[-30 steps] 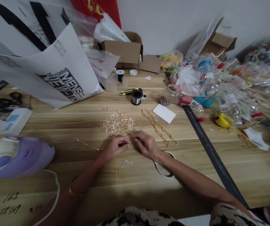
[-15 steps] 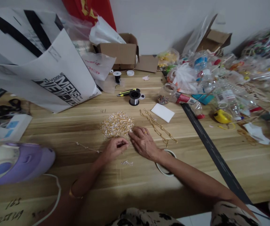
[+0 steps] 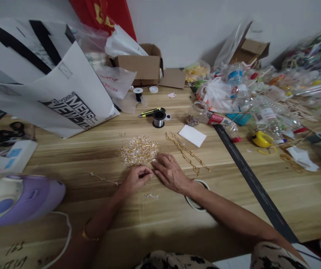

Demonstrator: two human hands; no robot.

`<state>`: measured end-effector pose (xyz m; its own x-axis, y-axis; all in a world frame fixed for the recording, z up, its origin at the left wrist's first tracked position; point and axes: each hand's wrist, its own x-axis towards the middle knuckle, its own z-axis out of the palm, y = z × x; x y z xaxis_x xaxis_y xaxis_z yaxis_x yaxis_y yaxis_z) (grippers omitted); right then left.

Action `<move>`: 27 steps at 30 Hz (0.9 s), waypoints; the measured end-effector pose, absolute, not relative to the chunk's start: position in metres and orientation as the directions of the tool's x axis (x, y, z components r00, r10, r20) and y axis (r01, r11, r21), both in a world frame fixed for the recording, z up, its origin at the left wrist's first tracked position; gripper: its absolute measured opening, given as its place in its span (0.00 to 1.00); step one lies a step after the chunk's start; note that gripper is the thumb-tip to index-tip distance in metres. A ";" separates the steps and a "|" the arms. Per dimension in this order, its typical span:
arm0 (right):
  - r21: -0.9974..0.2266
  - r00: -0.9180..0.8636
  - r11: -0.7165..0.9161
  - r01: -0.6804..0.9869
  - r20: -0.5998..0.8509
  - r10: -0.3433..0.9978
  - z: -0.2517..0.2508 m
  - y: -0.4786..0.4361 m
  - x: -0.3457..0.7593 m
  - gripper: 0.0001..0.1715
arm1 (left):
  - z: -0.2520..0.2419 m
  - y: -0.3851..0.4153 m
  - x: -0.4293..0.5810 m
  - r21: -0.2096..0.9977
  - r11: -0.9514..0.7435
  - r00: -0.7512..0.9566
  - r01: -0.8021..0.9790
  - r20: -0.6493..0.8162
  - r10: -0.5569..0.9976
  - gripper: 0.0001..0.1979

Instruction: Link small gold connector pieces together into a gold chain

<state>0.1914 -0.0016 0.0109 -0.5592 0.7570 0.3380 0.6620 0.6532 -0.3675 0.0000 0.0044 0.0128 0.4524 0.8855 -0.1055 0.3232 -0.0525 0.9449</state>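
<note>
While the left hand [image 3: 136,178] curls its fingertips together, pinching something too small to make out, the right hand [image 3: 172,172] lies flat, fingers loosely spread, tips touching the near edge of the pile [image 3: 138,150] of gold bits on the tabletop [image 3: 233,209]. A tiny cluster [image 3: 151,195] lies just below both hands. A strand [image 3: 103,178] trails left. Chains [image 3: 187,154] lie right of the pile, and a ring [image 3: 195,203] sits under the right wrist.

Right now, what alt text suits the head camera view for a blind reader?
A person's left hand, fingertips pinched, and flat right hand meet on a wooden table at the near edge of a pile of gold and silver pieces. Gold chains lie beside it; a wire spool stands behind.
</note>
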 end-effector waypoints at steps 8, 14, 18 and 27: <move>-0.365 -0.550 0.644 0.673 0.336 0.765 0.010 -0.001 0.191 0.17 | 0.014 0.004 0.000 0.943 -0.011 0.438 0.334 -0.145 0.887 0.09; -0.395 -0.529 0.632 0.666 0.347 0.774 0.009 0.000 0.191 0.19 | 0.012 0.005 -0.001 0.947 -0.011 0.435 0.322 -0.138 0.890 0.08; -0.371 -0.563 0.648 0.665 0.321 0.762 0.009 0.000 0.190 0.22 | 0.010 0.005 -0.001 0.946 -0.012 0.439 0.325 -0.139 0.888 0.08; -0.375 -0.556 0.636 0.674 0.309 0.772 0.010 0.000 0.191 0.20 | 0.010 0.005 -0.001 0.945 -0.028 0.433 0.325 -0.122 0.893 0.08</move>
<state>0.1905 -0.0002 0.0105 -0.5558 0.7717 0.3092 0.6745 0.6360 -0.3749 -0.0010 0.0051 0.0105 0.4333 0.8929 -0.1223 0.3246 -0.0280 0.9454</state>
